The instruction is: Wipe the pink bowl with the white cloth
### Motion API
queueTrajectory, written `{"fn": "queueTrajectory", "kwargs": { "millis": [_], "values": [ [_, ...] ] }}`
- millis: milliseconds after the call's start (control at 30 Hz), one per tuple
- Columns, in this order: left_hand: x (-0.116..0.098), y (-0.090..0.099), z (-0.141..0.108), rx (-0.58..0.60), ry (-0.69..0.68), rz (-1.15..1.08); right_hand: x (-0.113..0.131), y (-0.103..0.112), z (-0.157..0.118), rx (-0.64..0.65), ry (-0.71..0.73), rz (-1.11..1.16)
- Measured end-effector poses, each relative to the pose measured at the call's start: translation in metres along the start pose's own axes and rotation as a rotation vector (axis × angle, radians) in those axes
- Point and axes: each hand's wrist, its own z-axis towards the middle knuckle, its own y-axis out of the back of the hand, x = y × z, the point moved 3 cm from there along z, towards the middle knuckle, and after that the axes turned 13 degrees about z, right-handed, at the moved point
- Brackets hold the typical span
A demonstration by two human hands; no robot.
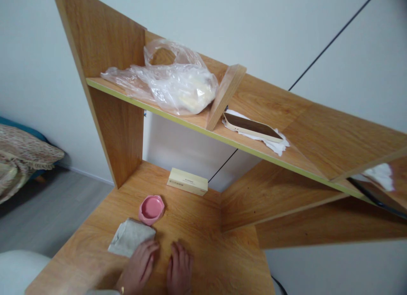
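Observation:
My left hand [140, 263] rests at the lower right edge of a folded grey cloth [130, 236], its fingers loosely stretched and overlapping the cloth's corner. Whether the fingertips press on the fabric I cannot tell. Palm down on the wooden desk [203, 227], my right hand [180, 267] lies a little to the right, fingers extended and holding nothing. Just beyond the cloth is a pink faceted dish [151, 209], apart from both hands.
At the desk's back stands a pale oblong box [187, 182]. The shelf [178, 116] above carries a clear plastic bag [178, 85] with something pale inside, and a phone [252, 126] on white tissue. A blanket-covered seat [25, 155] is at the left.

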Motion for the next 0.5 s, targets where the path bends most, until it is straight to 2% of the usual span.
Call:
{"fn": "queueTrajectory", "kwargs": {
  "millis": [67, 167, 267, 367, 433, 500],
  "values": [
    [0.022, 0.019, 0.020, -0.133, 0.207, 0.010, 0.032, -0.009, 0.012, 0.072, 0.012, 0.081],
    [0.050, 0.045, 0.051, -0.224, 0.446, 0.006, 0.072, -0.027, 0.027, 0.263, 0.104, 0.104],
    [0.069, 0.056, 0.072, -0.164, 0.603, -0.038, 0.089, -0.042, 0.040, 0.405, 0.123, 0.014],
    [0.080, 0.053, 0.081, -0.124, 0.662, -0.056, 0.084, -0.042, 0.049, 0.451, 0.070, -0.071],
    [0.085, 0.048, 0.082, -0.093, 0.704, -0.070, 0.068, -0.031, 0.052, 0.446, 0.032, -0.092],
    [0.088, 0.042, 0.082, -0.058, 0.745, -0.084, 0.041, -0.010, 0.050, 0.428, -0.034, -0.121]
  ]
}}
